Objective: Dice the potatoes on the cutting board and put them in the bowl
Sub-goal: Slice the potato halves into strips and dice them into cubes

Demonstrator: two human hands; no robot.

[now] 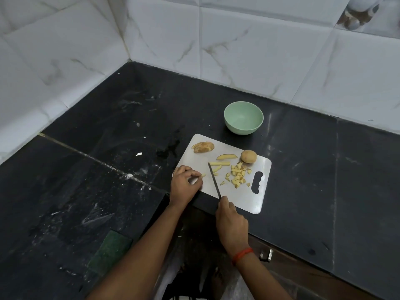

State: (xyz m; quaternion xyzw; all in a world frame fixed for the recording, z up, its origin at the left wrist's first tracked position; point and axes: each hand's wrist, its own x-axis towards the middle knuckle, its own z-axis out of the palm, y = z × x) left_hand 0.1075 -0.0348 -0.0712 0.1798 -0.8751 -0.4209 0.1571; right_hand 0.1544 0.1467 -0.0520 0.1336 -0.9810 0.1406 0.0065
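- Mid-dicing: right grip (pixel 232 221) closed round knife (pixel 214 178), blade on cutting board (pixel 244 202) beside strips (pixel 219 163).
- Left grip (pixel 184 180) curled, pinching potato bit (pixel 203 175).
- Cubes (pixel 238 176) heaped by blade; bowl (pixel 243 118) behind, empty.
- Next: gather strips, chop crosswise.

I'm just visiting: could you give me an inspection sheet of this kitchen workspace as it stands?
Surface: black stone counter, smeared with white specks.
Job's things: cutting board carrying diced potato, strips, a wedge, a sliced piece and a rounded potato piece; green bowl empty, beyond the board.
Clutter: green scrub pad near the counter's front edge.
Hands: left hand pinches a small potato bit; right hand grips the knife, blade over the board.
Cables: nothing seen.
Surroundings: white marbled wall tiles.
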